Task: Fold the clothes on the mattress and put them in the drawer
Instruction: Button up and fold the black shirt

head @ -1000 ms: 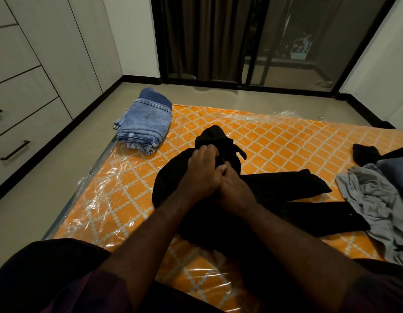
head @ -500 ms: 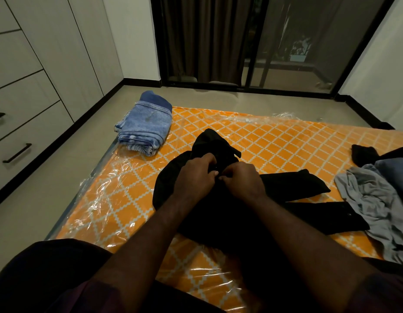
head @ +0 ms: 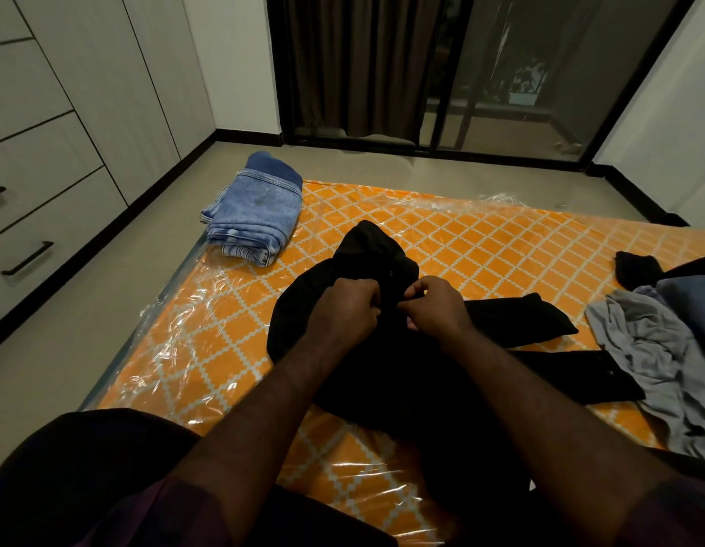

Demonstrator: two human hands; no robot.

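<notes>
A black garment (head: pixel 366 254) lies spread on the orange patterned mattress (head: pixel 501 246), its two long parts stretching to the right. My left hand (head: pixel 345 309) and my right hand (head: pixel 435 305) sit side by side over its middle, each with fingers closed on the black cloth. A folded stack of blue jeans (head: pixel 254 213) rests on the mattress's far left corner. Loose grey cloth (head: pixel 654 349) and other dark clothes are heaped at the right edge. Closed drawers (head: pixel 35 230) with black handles line the left wall.
Bare floor runs between the mattress and the wardrobe on the left. A glass sliding door with a dark curtain (head: pixel 359 65) stands beyond the mattress. Clear plastic wrap covers the mattress. My dark-clothed knees fill the bottom of the view.
My hands were overlapped on the black garment; they have drawn apart and now each pinches the cloth separately. The garment's top has shifted slightly.
</notes>
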